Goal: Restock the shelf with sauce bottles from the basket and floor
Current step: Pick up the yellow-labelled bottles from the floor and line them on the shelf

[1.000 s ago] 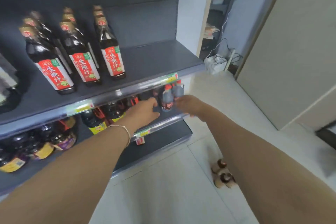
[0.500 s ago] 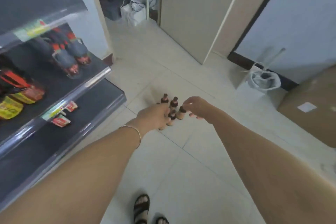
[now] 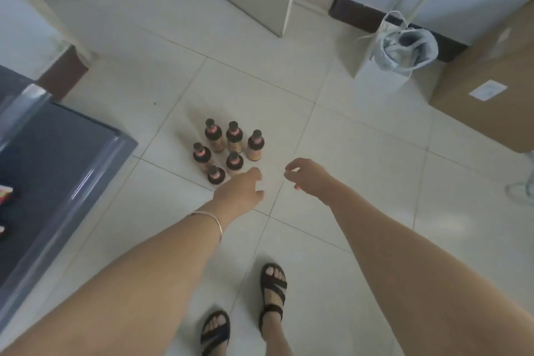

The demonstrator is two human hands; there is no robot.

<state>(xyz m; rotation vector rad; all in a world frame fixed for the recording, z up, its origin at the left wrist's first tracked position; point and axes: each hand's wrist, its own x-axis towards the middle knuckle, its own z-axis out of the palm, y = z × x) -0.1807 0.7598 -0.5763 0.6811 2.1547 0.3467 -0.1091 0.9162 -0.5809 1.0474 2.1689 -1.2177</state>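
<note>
Sandalled feet [image 3: 273, 286] are being kept planted on the floor [image 3: 361, 153], at the near edge of the view. Both bare forearms are being stretched forward and down from there; a thin bracelet [image 3: 211, 218] is being worn on the left wrist.

Change noted: a second ago both hands were being held at a lower shelf, beside two red-capped bottles. Now the view is being turned to the floor and nothing is being carried. Judged from this, one placement is being closed out and the next pickup is being started.

Left hand [image 3: 239, 193]: being held palm down, fingers loosely spread and relaxed, gripping nothing, fingertips just short of the nearest bottle. Right hand [image 3: 306, 175]: being held a little to the right, fingers hanging loosely curled, empty, apart from the cluster.

Sauce bottles [image 3: 233, 139]: six are being seen upright in a tight cluster on the floor, dark caps and pale labels, none touched. They are standing just off the front corner of the grey shelf base [image 3: 66, 153].

Farther off, a white paper bag [image 3: 387, 66] and a cardboard box [image 3: 491, 87] are being seen along the floor's far edge. No basket is being shown.
</note>
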